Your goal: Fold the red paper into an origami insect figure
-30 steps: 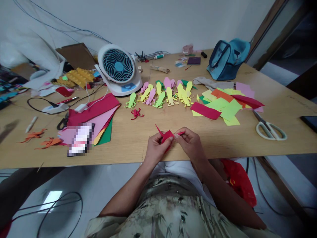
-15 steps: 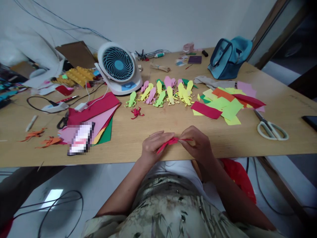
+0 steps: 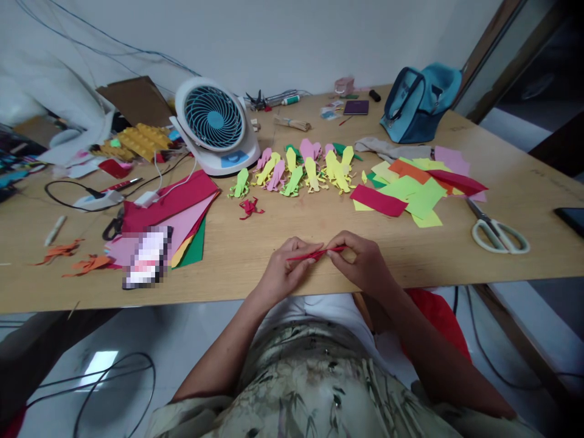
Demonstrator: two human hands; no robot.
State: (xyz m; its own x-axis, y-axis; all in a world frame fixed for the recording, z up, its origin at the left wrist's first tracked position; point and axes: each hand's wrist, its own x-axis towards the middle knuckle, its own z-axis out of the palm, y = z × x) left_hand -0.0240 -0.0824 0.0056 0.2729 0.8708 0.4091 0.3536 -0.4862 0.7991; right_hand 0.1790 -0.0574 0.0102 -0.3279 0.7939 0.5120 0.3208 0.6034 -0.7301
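Near the table's front edge, a narrow piece of folded red paper point(image 3: 314, 255) is pinched between my two hands. My left hand point(image 3: 285, 267) is closed on its left part, thumb below and fingers above. The thumb and fingers of my right hand point(image 3: 358, 258) grip its right part. My fingers partly cover the folds. Beyond my hands lies a small red paper figure point(image 3: 250, 208) with thin bent legs. Behind it stand several folded paper figures point(image 3: 312, 174) in yellow, green and pink.
Loose coloured paper point(image 3: 426, 198) and white-handled scissors point(image 3: 499, 236) lie to the right, with a blue bag point(image 3: 424, 103) behind. To the left are a fan point(image 3: 214, 121), large paper sheets point(image 3: 168, 201), a blurred-out object point(image 3: 146, 257), a power strip point(image 3: 98, 199) and orange paper figures point(image 3: 89, 264).
My left hand has turned, its thumb now showing under the folded red paper. The paper's left end has swung up, so the piece lies flatter between my hands. The view has shifted slightly.
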